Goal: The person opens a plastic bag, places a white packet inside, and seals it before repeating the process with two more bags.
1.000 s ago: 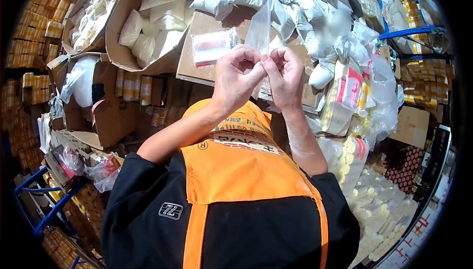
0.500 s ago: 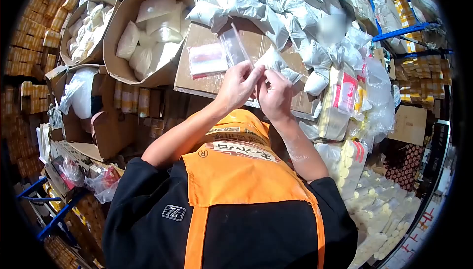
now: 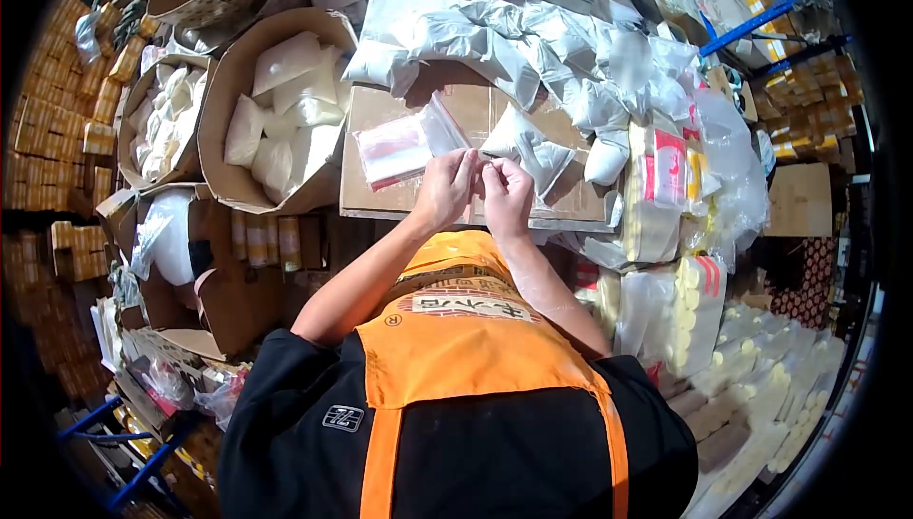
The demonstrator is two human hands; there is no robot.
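Note:
My left hand and my right hand meet at the near edge of the cardboard work surface, fingers pinched close together. Between them is a clear plastic zip bag, its film sticking up past my left fingers; the part in the fingertips is mostly hidden. Just left of it lies a stack of clear bags with red edges. A filled white bag rests on the cardboard beyond my right hand, apart from it.
Filled white bags line the back and right of the surface. A large carton of filled bags stands at left, beside a smaller open carton. Packs of pale rolls stand at right, near a blue shelf rail.
My hands have come down and slightly left with the clear bag, nearer my apron. The bag's upright film sits lower, closer to the stack. The whole view has also shifted.

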